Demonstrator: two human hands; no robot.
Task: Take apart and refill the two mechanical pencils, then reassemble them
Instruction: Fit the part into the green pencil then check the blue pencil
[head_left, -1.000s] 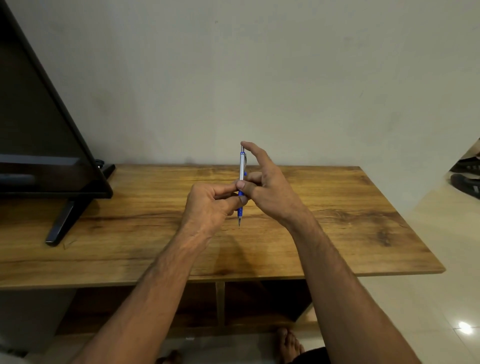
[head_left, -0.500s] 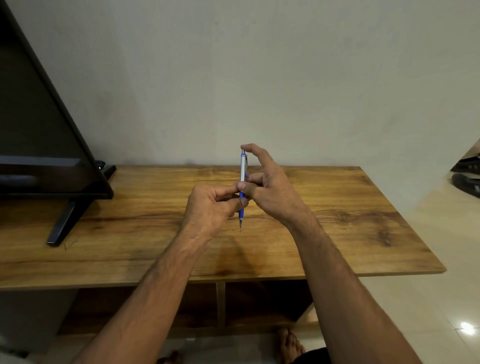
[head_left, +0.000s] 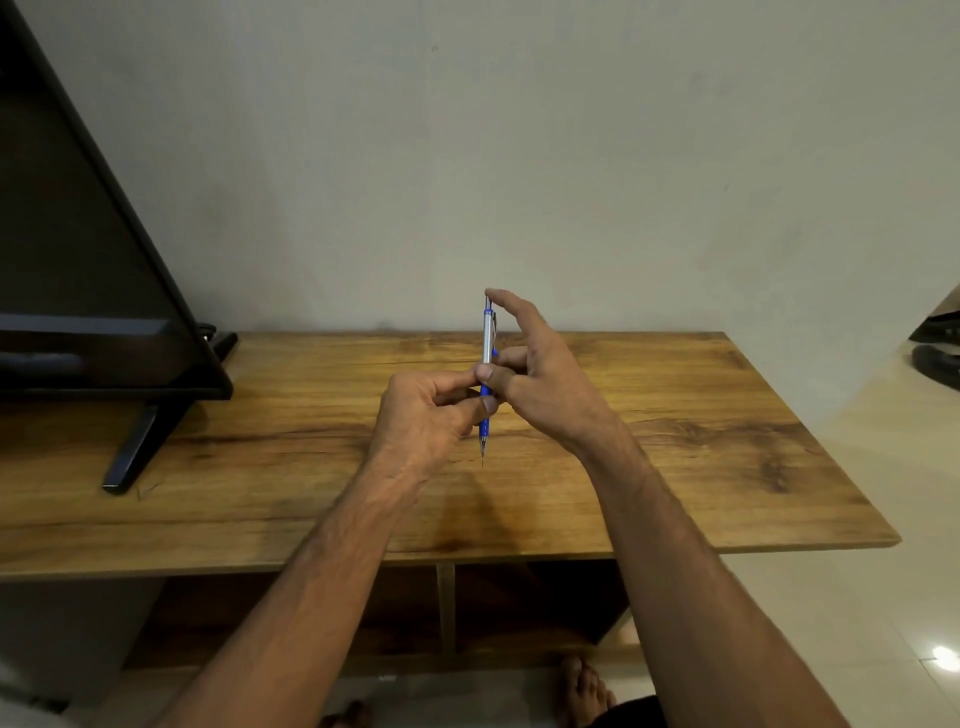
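A silver and blue mechanical pencil stands upright in the air above the wooden table, tip pointing down. My left hand pinches its blue grip between thumb and fingers. My right hand holds the barrel from the right, and its index finger is stretched up with the tip pressing on the pencil's top end. A thin lead shows at the lower tip. A second pencil is not in sight.
A black television on a stand fills the table's left end. A plain wall rises behind. Under the table is an open shelf; a bare foot rests on the tiled floor.
Both hands and the pencil have stayed almost still; they sit very slightly lower in the view than a second ago.
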